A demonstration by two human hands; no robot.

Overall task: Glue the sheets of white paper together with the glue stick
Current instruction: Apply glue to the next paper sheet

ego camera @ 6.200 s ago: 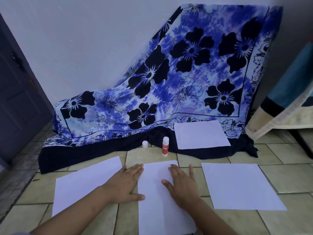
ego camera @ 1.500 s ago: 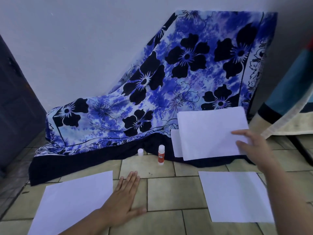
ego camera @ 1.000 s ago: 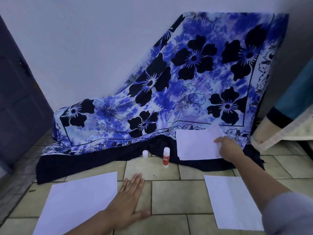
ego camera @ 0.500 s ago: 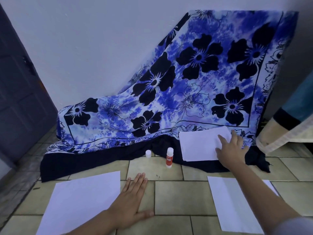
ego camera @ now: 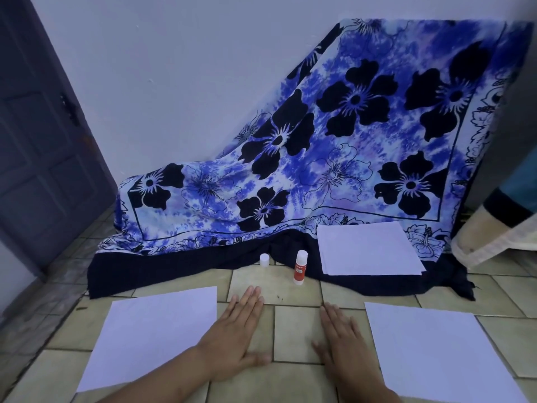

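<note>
One white sheet lies on the tiled floor at the left and another white sheet at the right. A small stack of white sheets rests on the dark hem of the cloth at the back right. The glue stick, white with a red label, stands upright near the hem, and its white cap stands apart to its left. My left hand and my right hand lie flat on the bare tiles between the two floor sheets, palms down, holding nothing.
A blue floral cloth drapes from the wall down to the floor. A dark door stands at the left. A beige and blue fabric edge hangs at the right. The floor is beige tile.
My right hand carried a sheet to the stack on the cloth, left it there, and came back to the floor beside my left hand. My left hand stayed flat on the tiles.
</note>
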